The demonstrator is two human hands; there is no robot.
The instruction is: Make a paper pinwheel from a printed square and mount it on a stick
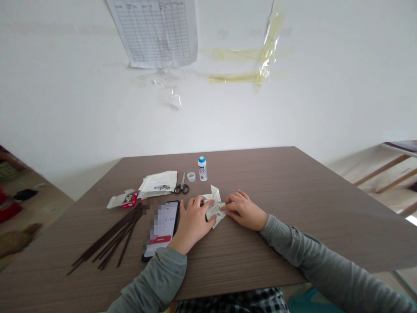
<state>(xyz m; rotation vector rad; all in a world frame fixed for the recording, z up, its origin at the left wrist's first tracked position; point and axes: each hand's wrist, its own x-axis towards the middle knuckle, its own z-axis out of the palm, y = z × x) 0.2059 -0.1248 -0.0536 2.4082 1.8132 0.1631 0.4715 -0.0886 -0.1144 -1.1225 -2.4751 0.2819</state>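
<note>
A folded paper pinwheel with printed marks lies on the table between my hands, its pointed blades sticking out at the top and bottom. My left hand grips its left side, fingers over the upper edge and thumb at the lower one. From the right, my right hand is closed with the index finger and thumb at the paper, near its middle and right blade. What lies under the fingertips is hidden. Just left of my left hand is a phone with a lit screen, partly blurred out.
Behind my hands stand a white bottle with a blue cap, a small clear cup and scissors. A paper stack, an opened small red box and several dark thin sticks lie left on the table.
</note>
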